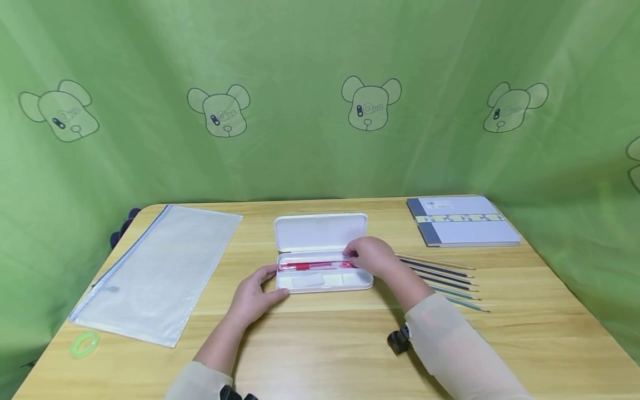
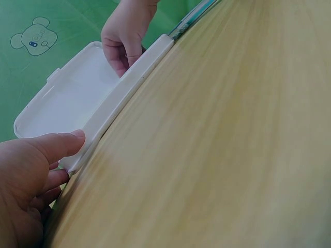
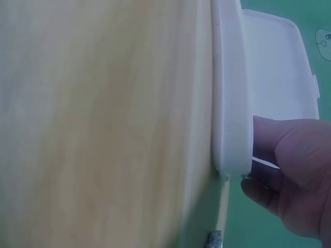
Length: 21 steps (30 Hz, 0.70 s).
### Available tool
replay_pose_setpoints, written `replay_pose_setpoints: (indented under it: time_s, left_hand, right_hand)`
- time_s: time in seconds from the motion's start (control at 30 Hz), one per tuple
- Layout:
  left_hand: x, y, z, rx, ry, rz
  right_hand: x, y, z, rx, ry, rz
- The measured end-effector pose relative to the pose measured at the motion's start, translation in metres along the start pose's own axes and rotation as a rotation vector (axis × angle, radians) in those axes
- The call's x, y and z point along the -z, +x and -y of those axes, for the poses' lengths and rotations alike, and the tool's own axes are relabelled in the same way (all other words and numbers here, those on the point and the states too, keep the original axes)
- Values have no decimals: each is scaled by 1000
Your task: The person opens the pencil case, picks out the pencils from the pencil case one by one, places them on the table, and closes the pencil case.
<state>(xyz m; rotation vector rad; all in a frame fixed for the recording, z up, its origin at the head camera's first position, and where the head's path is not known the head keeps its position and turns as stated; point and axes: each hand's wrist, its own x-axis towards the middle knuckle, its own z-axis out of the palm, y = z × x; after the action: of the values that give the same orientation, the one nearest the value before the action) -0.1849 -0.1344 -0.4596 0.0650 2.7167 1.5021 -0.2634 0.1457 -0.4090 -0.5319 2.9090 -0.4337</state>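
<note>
A white pencil case (image 1: 332,288) lies on the table with its lid (image 1: 321,232) raised at the back. Inside it are red pens (image 1: 303,266) in the rear compartment and a white block (image 1: 308,280) at the front. My left hand (image 1: 252,297) grips the case's left end; in the left wrist view its thumb lies on the front wall and the other fingers curl about the corner. Over the case's right end, my right hand (image 1: 372,256) reaches down with bent fingers at the end of a red pen. The case wall hides those fingertips in both wrist views.
Several pencils (image 1: 440,270) lie side by side right of the case, near the right forearm. Behind them is a notebook (image 1: 467,228) with a patterned band. A clear zip pouch (image 1: 160,275) and a green ring (image 1: 84,344) lie on the left. A green curtain (image 1: 300,166) hangs behind the table.
</note>
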Motion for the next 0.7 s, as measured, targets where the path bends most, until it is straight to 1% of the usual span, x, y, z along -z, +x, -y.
replay_pose_setpoints:
  time_s: [0.17, 0.33, 0.47, 0.6, 0.7]
  left_hand:
    - [0, 0, 0, -3, 3, 0]
    - [0, 0, 0, -8, 10, -3]
    - [-1, -1, 0, -11, 4, -4]
    - [-1, -1, -1, -11, 5, -4]
    - [-1, -1, 0, -13, 11, -6]
  right_hand:
    - [-1, 1, 2, -4, -20, 14]
    - [-3, 2, 2, 18, -21, 34]
    - [-4, 2, 1, 63, -26, 36]
    - [-4, 0, 0, 129, -35, 16]
    - [-5, -1, 0, 150, -24, 2]
